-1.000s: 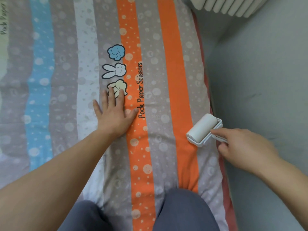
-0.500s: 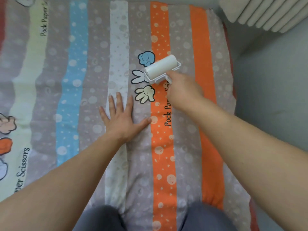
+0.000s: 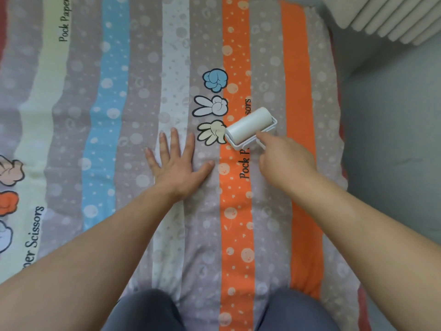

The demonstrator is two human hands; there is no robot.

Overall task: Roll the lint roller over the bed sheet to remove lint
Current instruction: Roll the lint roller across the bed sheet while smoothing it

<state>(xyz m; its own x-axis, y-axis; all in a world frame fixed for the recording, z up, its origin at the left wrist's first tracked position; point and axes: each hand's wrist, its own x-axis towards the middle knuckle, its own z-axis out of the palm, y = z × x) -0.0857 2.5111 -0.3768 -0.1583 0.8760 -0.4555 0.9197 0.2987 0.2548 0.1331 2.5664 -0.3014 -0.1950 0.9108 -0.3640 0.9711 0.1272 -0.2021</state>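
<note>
I log the bed sheet [image 3: 207,235] striped grey, orange, blue and white; left hand [image 3: 177,170] flat on it, fingers spread; right hand [image 3: 285,161] gripping the handle, forefinger extended; lint roller [image 3: 249,126], a white drum in a white frame, on the orange stripe.

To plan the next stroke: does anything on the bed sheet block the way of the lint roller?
Forward or back, nothing visible does. The right hand holds the lint roller on the bed sheet. Only the left hand, pressed flat on the sheet just left of the roller, would block a sideways stroke.
</note>
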